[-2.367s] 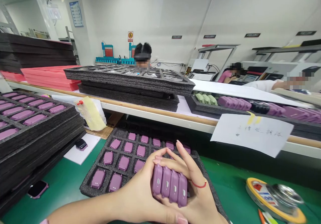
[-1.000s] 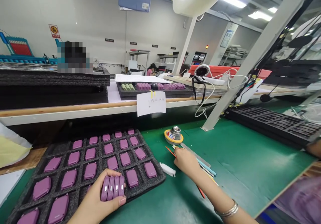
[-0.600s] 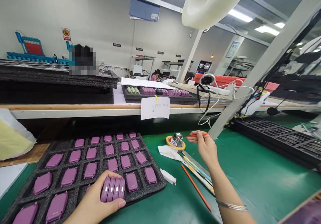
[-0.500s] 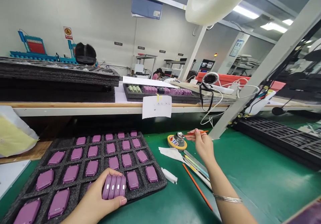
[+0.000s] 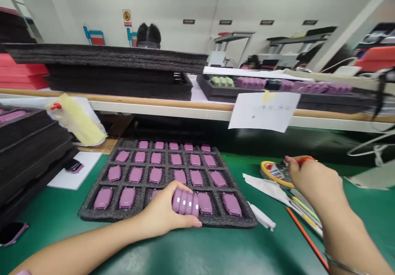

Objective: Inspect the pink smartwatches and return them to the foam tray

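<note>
My left hand [image 5: 168, 211] is closed round several purple watch cases [image 5: 185, 203], stacked side by side like a block. It holds them over the front of a black foam tray [image 5: 88, 211], whose compartments contain more purple watch cases [image 5: 156, 175]. My right hand [image 5: 317, 184] is closed on a thin orange stick [image 5: 305, 158]; its far tip is hidden. The fingertips are at a small metal-topped container [image 5: 283, 166], partly covered by the hand, inside a yellow tape roll [image 5: 266, 171]. Whether they touch the container I cannot tell.
White wipes [image 5: 267, 188], thin sticks and another orange stick [image 5: 307, 238] lie right of the tray. Black foam trays [image 5: 27, 151] are stacked at left, near a dark-screened watch [image 5: 14, 233]. A shelf [image 5: 154, 108] spans the back, with a paper note [image 5: 263, 112] hanging from it.
The view has turned left, bringing the left tray stack into sight. My right hand has moved from beside the metal-topped container to right at it. My left hand keeps its hold on the watch cases.
</note>
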Action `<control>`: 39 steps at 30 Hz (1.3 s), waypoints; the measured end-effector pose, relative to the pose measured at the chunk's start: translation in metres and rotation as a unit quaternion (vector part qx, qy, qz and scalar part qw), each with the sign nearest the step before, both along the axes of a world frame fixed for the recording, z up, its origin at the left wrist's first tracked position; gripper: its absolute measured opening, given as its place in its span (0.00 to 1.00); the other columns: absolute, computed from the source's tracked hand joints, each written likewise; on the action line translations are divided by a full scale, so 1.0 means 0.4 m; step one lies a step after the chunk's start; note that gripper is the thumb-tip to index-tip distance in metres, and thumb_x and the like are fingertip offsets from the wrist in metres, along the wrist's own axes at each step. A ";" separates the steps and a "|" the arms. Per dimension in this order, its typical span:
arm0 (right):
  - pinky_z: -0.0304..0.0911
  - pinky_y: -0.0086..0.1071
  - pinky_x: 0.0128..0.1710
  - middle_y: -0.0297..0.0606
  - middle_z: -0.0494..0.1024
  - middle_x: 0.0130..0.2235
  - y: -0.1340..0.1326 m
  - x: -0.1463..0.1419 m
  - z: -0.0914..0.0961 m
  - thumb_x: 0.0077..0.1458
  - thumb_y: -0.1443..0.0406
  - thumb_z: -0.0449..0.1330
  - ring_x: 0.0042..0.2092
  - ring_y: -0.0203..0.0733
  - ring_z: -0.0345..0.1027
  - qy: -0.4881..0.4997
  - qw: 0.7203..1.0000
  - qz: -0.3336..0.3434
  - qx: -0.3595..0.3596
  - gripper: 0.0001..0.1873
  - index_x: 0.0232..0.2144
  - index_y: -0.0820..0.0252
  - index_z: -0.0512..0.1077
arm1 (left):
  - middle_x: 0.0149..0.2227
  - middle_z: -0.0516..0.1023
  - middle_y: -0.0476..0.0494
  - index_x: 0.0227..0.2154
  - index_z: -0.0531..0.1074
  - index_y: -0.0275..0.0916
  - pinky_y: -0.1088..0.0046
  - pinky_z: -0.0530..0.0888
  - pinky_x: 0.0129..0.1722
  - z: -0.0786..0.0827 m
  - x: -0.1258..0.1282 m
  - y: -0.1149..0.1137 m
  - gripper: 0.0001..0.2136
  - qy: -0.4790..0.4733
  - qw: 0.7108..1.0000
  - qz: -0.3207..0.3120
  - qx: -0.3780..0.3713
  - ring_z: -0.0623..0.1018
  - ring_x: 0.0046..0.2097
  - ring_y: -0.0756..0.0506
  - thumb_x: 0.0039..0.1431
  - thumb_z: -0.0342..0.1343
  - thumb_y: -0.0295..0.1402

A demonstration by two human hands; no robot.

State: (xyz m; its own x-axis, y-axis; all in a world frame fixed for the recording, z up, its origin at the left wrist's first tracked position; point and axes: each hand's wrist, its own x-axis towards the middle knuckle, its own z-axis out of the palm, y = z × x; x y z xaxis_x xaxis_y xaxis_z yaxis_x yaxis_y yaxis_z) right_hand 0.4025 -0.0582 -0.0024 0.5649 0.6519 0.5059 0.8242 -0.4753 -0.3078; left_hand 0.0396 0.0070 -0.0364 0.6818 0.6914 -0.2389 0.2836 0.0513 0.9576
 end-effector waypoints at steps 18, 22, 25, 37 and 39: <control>0.70 0.21 0.29 0.31 0.73 0.31 -0.049 -0.481 -0.075 0.71 0.64 0.49 0.32 0.31 0.73 0.200 0.805 0.554 0.069 0.07 0.38 0.54 0.64 | 0.33 0.74 0.54 0.38 0.68 0.41 0.75 0.66 0.31 -0.020 0.015 -0.013 0.24 -0.044 0.999 0.007 -0.015 0.70 0.32 0.50 0.38 0.72 0.34; 0.69 0.21 0.29 0.30 0.72 0.30 -0.054 -0.487 -0.065 0.72 0.64 0.47 0.30 0.30 0.71 0.178 0.810 0.557 0.048 0.09 0.36 0.54 0.63 | 0.33 0.74 0.54 0.39 0.69 0.41 0.74 0.67 0.32 -0.023 0.014 -0.014 0.24 -0.045 0.999 0.002 -0.019 0.71 0.34 0.49 0.38 0.72 0.34; 0.68 0.21 0.28 0.30 0.72 0.29 -0.056 -0.491 -0.065 0.72 0.64 0.46 0.29 0.30 0.71 0.142 0.816 0.557 0.058 0.09 0.37 0.54 0.62 | 0.34 0.75 0.54 0.39 0.69 0.41 0.73 0.68 0.33 -0.020 0.015 -0.014 0.25 -0.040 0.999 0.005 -0.027 0.72 0.35 0.49 0.37 0.72 0.34; 0.69 0.22 0.29 0.31 0.73 0.30 -0.058 -0.502 -0.065 0.71 0.67 0.47 0.30 0.31 0.71 0.118 0.820 0.557 0.056 0.07 0.37 0.54 0.61 | 0.35 0.75 0.52 0.39 0.68 0.41 0.73 0.69 0.35 -0.026 0.016 -0.014 0.25 -0.052 0.998 0.004 -0.023 0.73 0.36 0.48 0.38 0.72 0.37; 0.68 0.23 0.27 0.31 0.73 0.30 -0.057 -0.499 -0.062 0.71 0.67 0.47 0.29 0.32 0.71 0.118 0.817 0.562 0.048 0.07 0.37 0.54 0.60 | 0.36 0.75 0.51 0.39 0.68 0.41 0.72 0.69 0.36 -0.030 0.017 -0.016 0.25 -0.056 0.998 0.002 -0.010 0.74 0.36 0.47 0.38 0.73 0.38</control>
